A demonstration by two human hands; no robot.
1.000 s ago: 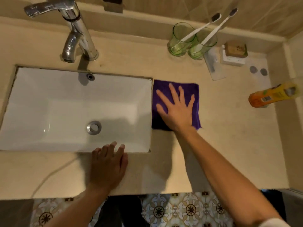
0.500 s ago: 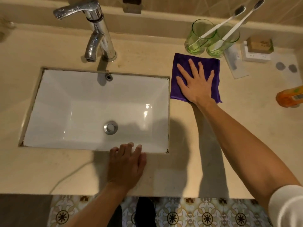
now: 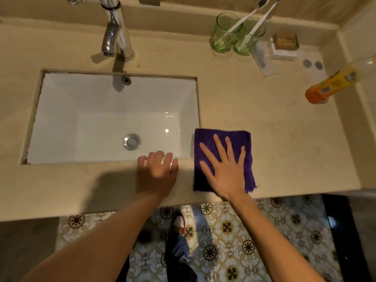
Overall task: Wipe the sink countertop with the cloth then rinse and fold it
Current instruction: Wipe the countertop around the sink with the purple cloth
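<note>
The right hand [image 3: 225, 169] lies flat on the purple cloth [image 3: 223, 139], with its fingers spread wide and pressing down, not gripping. The cloth sits low and a bit right of the middle of the frame, on the front part of the table [image 3: 284, 139]. Its left edge is just beside the right front corner of the sink [image 3: 114, 119], and its lower edge is close to the front edge of the table. A loose corner of the cloth sticks out at its lower right.

The left hand [image 3: 157, 174] rests on the narrow strip of table in front of the sink, just left of the cloth but not touching it. It is open and holds nothing, and its fingertips curl over the sink's front rim.

The sink is white, with a round metal drain [image 3: 131, 141] in the bottom. A shiny tap [image 3: 115, 35] stands behind it at the top of the frame. At the upper right, two green glasses [image 3: 221, 35] stand side by side, each with a white toothbrush [image 3: 244, 18] leaning in it. Right of them is a small brown block on a white dish [image 3: 283, 44]. An orange and yellow bottle [image 3: 333, 82] stands at the right edge. Patterned floor tiles [image 3: 264, 241] show at the bottom.
</note>
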